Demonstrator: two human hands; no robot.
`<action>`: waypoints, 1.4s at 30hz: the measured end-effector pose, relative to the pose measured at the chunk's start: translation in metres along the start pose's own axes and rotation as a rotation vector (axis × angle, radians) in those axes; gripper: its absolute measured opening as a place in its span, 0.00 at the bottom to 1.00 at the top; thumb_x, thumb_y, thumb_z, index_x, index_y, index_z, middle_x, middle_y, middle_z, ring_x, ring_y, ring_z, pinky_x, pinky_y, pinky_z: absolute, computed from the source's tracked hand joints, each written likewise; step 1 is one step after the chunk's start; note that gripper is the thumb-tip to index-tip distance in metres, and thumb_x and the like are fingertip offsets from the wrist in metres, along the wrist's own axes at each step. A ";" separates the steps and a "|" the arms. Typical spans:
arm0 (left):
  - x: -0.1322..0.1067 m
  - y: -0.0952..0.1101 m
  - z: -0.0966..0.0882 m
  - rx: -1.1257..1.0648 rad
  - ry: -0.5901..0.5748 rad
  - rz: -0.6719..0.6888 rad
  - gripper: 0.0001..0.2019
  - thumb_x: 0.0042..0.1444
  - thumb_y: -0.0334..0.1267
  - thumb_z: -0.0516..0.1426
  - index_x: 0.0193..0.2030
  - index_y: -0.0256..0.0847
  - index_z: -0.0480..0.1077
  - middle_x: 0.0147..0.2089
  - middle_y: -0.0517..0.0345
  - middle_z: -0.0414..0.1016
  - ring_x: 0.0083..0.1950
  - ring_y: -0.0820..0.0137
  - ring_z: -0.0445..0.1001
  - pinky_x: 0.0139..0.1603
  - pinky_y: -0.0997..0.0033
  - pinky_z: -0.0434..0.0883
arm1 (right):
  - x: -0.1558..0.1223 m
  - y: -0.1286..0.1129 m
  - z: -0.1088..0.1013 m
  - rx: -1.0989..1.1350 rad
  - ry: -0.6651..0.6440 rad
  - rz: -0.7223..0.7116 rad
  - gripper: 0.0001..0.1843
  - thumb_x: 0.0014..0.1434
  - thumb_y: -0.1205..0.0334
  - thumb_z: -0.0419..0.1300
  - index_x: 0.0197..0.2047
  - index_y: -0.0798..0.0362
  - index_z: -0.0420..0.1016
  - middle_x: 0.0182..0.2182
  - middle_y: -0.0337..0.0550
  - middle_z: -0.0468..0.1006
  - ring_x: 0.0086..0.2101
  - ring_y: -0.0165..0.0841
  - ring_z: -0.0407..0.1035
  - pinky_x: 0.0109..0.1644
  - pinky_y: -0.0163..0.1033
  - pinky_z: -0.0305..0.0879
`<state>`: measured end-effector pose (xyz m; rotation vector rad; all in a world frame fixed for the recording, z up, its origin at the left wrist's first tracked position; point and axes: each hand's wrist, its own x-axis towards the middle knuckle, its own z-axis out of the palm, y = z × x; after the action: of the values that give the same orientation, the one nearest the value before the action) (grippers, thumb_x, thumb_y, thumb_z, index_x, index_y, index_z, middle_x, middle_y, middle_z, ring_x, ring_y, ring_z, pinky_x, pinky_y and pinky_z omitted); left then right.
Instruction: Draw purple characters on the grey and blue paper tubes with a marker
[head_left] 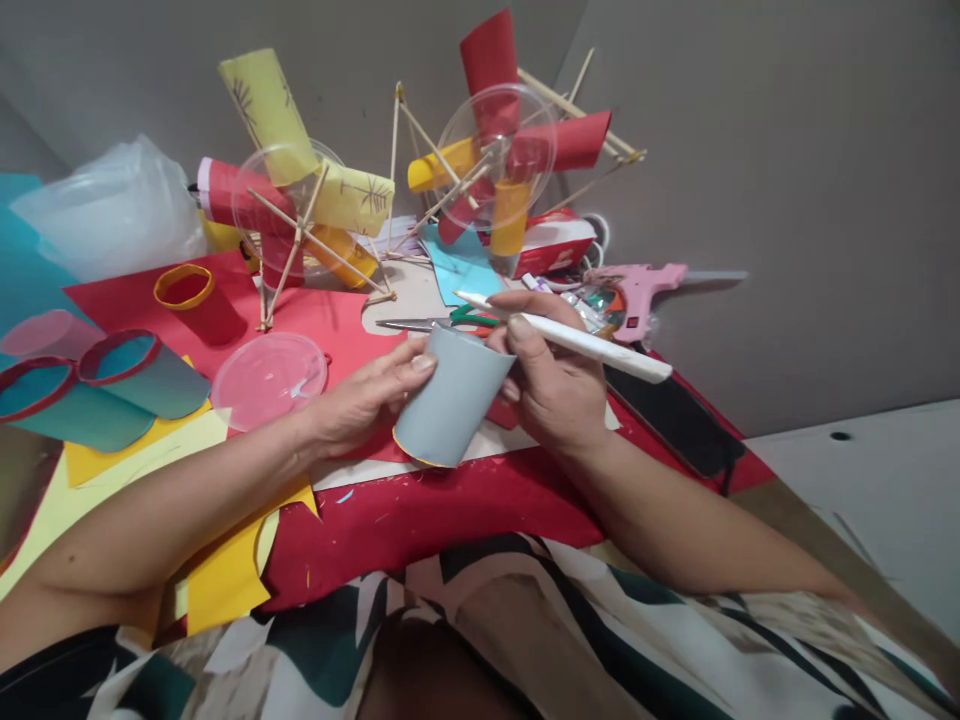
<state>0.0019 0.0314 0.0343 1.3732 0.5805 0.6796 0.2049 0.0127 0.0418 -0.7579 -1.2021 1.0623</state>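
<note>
A grey paper tube (456, 395) with a thin yellow edge at its lower end is tilted in front of me. My left hand (367, 395) grips its left side, thumb on the paper near the upper rim. Between the thumb and fingers of my right hand (555, 385) lies a white pencil (592, 347), its pointed end toward the upper left. Fingers of that same hand also touch the tube's upper right edge; some fingertips are hidden behind it. Just behind the tube lie scissors (469, 317) with green handles, partly covered.
Two windmill-like models of sticks, plastic lids and paper tubes, one with yellow tubes (274, 115) and one with red tubes (491, 75), stand behind. Teal tubes (146, 375), a red tube (199, 310) and a clear lid (270, 380) sit left. A pink glue gun (641, 295) and black phone (679, 420) lie right.
</note>
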 end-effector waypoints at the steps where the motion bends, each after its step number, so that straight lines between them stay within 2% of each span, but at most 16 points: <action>1: -0.001 -0.001 0.002 -0.100 -0.031 -0.041 0.36 0.63 0.64 0.66 0.70 0.45 0.71 0.59 0.42 0.83 0.56 0.57 0.83 0.55 0.62 0.78 | 0.001 0.001 0.000 -0.009 0.007 0.009 0.18 0.64 0.40 0.72 0.48 0.41 0.78 0.22 0.27 0.70 0.15 0.23 0.53 0.16 0.33 0.49; 3: -0.004 0.001 0.006 -0.301 -0.041 -0.138 0.40 0.54 0.55 0.75 0.71 0.46 0.72 0.60 0.43 0.83 0.55 0.58 0.83 0.54 0.63 0.77 | 0.003 0.004 -0.001 -0.016 0.019 0.021 0.21 0.62 0.37 0.73 0.47 0.42 0.78 0.22 0.27 0.71 0.14 0.23 0.53 0.15 0.33 0.48; 6: -0.007 0.005 0.011 -0.368 -0.037 -0.195 0.43 0.51 0.47 0.78 0.72 0.45 0.71 0.61 0.43 0.83 0.54 0.58 0.83 0.53 0.63 0.77 | 0.006 0.010 -0.001 -0.013 0.023 0.015 0.23 0.60 0.35 0.74 0.46 0.42 0.79 0.21 0.27 0.71 0.13 0.23 0.52 0.14 0.33 0.48; 11: -0.007 0.005 0.013 -0.365 -0.039 -0.171 0.42 0.50 0.48 0.78 0.70 0.41 0.73 0.60 0.40 0.83 0.55 0.55 0.82 0.54 0.60 0.77 | 0.008 0.016 -0.005 -0.042 0.013 0.002 0.21 0.62 0.36 0.73 0.47 0.41 0.81 0.21 0.27 0.73 0.13 0.23 0.54 0.13 0.33 0.50; 13: -0.007 0.004 0.012 -0.319 0.008 -0.161 0.46 0.48 0.47 0.79 0.72 0.42 0.70 0.63 0.40 0.81 0.58 0.54 0.81 0.55 0.60 0.77 | 0.006 0.016 -0.007 -0.087 0.037 -0.028 0.21 0.63 0.36 0.72 0.48 0.41 0.81 0.25 0.29 0.78 0.13 0.23 0.56 0.13 0.32 0.51; 16: -0.009 0.003 0.011 -0.141 0.145 -0.141 0.52 0.44 0.46 0.80 0.74 0.41 0.65 0.68 0.38 0.76 0.62 0.54 0.78 0.57 0.60 0.76 | 0.002 0.017 -0.009 -0.148 0.080 -0.096 0.18 0.67 0.39 0.69 0.50 0.42 0.81 0.31 0.34 0.85 0.14 0.23 0.60 0.13 0.32 0.54; 19: -0.010 0.001 0.008 0.046 0.223 -0.137 0.56 0.43 0.49 0.80 0.76 0.40 0.62 0.66 0.37 0.76 0.58 0.52 0.78 0.53 0.57 0.77 | -0.004 0.020 -0.009 -0.190 0.070 -0.173 0.14 0.69 0.45 0.69 0.52 0.42 0.82 0.34 0.37 0.87 0.15 0.24 0.64 0.14 0.33 0.58; 22: -0.010 -0.001 0.007 0.098 0.251 -0.098 0.56 0.44 0.51 0.79 0.76 0.40 0.60 0.63 0.37 0.76 0.57 0.52 0.79 0.52 0.56 0.78 | -0.011 0.023 -0.006 -0.309 0.044 -0.215 0.12 0.70 0.48 0.69 0.52 0.43 0.83 0.33 0.36 0.84 0.16 0.25 0.68 0.16 0.34 0.62; 26: -0.009 0.000 0.007 0.148 0.250 -0.079 0.55 0.45 0.49 0.79 0.77 0.42 0.60 0.65 0.38 0.75 0.58 0.49 0.79 0.54 0.54 0.78 | -0.013 0.022 -0.004 -0.452 -0.007 -0.269 0.14 0.73 0.46 0.64 0.53 0.44 0.82 0.29 0.35 0.81 0.19 0.27 0.69 0.23 0.36 0.70; 27: -0.009 0.001 0.006 0.142 0.221 -0.086 0.54 0.46 0.49 0.78 0.77 0.43 0.60 0.65 0.38 0.75 0.58 0.49 0.79 0.55 0.54 0.77 | -0.011 0.021 -0.004 -0.480 -0.022 -0.285 0.15 0.74 0.45 0.62 0.53 0.44 0.82 0.30 0.36 0.82 0.21 0.28 0.70 0.26 0.38 0.73; 29: -0.007 0.002 0.003 0.105 0.185 -0.062 0.50 0.49 0.49 0.77 0.76 0.45 0.63 0.65 0.41 0.76 0.62 0.49 0.77 0.59 0.54 0.76 | -0.005 0.020 -0.006 -0.524 -0.027 -0.301 0.18 0.74 0.42 0.60 0.54 0.45 0.82 0.37 0.40 0.85 0.30 0.33 0.78 0.36 0.42 0.78; 31: -0.005 0.002 0.001 0.027 0.163 -0.077 0.45 0.51 0.47 0.77 0.74 0.47 0.67 0.66 0.43 0.77 0.66 0.49 0.76 0.63 0.55 0.74 | 0.000 0.020 -0.008 -0.496 -0.025 -0.277 0.19 0.74 0.40 0.60 0.54 0.44 0.81 0.37 0.39 0.85 0.31 0.33 0.77 0.36 0.42 0.77; 34: -0.004 0.002 0.000 -0.138 0.141 -0.131 0.42 0.51 0.46 0.77 0.72 0.47 0.70 0.65 0.45 0.79 0.66 0.50 0.76 0.63 0.57 0.73 | 0.004 0.020 -0.008 -0.374 -0.040 -0.183 0.19 0.73 0.38 0.61 0.54 0.42 0.80 0.23 0.31 0.74 0.20 0.29 0.67 0.24 0.38 0.65; 36: -0.003 0.001 0.001 -0.239 0.118 -0.161 0.40 0.49 0.46 0.78 0.69 0.45 0.73 0.62 0.45 0.81 0.62 0.53 0.78 0.61 0.59 0.73 | 0.005 0.020 -0.008 -0.307 -0.044 -0.137 0.20 0.71 0.37 0.63 0.53 0.42 0.79 0.20 0.29 0.69 0.17 0.28 0.62 0.20 0.37 0.58; 38: -0.002 -0.001 0.001 -0.322 0.076 -0.176 0.38 0.47 0.46 0.78 0.65 0.43 0.75 0.59 0.44 0.83 0.58 0.55 0.80 0.58 0.61 0.73 | 0.005 0.021 -0.008 -0.263 -0.037 -0.109 0.20 0.69 0.36 0.65 0.51 0.42 0.79 0.21 0.29 0.69 0.16 0.27 0.60 0.19 0.37 0.55; 42: 0.000 -0.004 -0.003 -0.403 0.005 -0.190 0.34 0.47 0.45 0.79 0.60 0.39 0.77 0.54 0.43 0.84 0.49 0.60 0.81 0.54 0.63 0.74 | 0.007 0.022 -0.010 -0.238 -0.038 -0.061 0.21 0.68 0.35 0.67 0.51 0.41 0.79 0.16 0.27 0.65 0.15 0.28 0.60 0.19 0.37 0.56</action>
<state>0.0006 0.0331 0.0298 0.9288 0.5352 0.6067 0.2093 0.0278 0.0217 -0.8806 -1.3922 0.8964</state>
